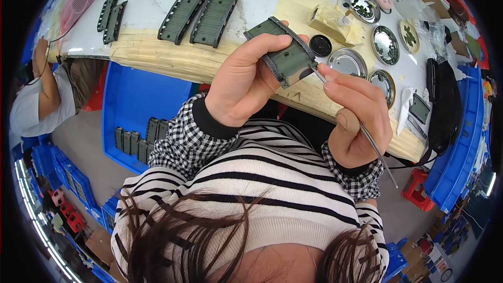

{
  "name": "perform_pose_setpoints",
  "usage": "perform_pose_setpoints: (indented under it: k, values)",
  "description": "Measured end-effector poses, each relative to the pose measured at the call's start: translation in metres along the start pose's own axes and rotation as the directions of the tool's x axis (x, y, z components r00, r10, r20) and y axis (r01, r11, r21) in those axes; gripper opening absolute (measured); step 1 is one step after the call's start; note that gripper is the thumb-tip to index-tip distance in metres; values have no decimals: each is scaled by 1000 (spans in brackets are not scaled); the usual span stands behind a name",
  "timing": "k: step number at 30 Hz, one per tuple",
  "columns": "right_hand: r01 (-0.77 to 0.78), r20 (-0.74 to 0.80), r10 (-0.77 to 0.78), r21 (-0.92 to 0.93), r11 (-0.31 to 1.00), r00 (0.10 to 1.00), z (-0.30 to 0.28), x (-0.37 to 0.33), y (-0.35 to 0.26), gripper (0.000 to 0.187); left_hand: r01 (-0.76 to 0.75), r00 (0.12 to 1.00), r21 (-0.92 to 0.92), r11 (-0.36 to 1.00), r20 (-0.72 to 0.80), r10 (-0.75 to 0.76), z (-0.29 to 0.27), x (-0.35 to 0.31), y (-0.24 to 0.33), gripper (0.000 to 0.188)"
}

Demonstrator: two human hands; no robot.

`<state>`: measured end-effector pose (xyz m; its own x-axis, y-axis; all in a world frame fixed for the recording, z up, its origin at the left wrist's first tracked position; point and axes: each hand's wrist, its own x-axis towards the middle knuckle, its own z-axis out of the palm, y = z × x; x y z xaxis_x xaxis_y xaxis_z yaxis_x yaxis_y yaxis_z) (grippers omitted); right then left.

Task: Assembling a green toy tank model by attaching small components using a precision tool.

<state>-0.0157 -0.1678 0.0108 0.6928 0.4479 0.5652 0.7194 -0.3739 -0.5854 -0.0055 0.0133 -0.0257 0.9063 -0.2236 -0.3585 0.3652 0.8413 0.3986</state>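
Observation:
My left hand (243,76) grips a curved dark green plastic part (291,60) with toothed, track-like edges and holds it tilted over the table's front edge. The thumb lies on the part's top and the other fingers go beneath it, partly hidden. In my right hand (361,112) is a slim metal tool (373,147), pinched like a pen. Its tip meets the right edge of the green part, and its long end points down toward my body. Whether the tool is tweezers or a pick I cannot tell.
Similar green parts (215,20) lie on the white table (257,5). To the right are a small black cup (320,45), a yellowish block (335,23) and metal dishes (385,44) of small green pieces. A blue bin (144,86) below holds more parts. Another person (50,94) sits at left.

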Motion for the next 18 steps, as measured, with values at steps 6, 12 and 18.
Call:
perform_pose_setpoints:
  k: [6,12,18]
  values:
    - [23,4,-23,-13,1000,1000,0,-1,2,27,16,1000,-37,999,19,-16,-1,1,-1,33]
    - [39,3,-39,4,999,999,0,-4,3,22,20,1000,-32,999,13,-20,-2,1,-2,33]
    - [74,26,-75,34,997,997,-7,-2,0,32,-1,996,29,1000,84,-1,3,0,1,37]
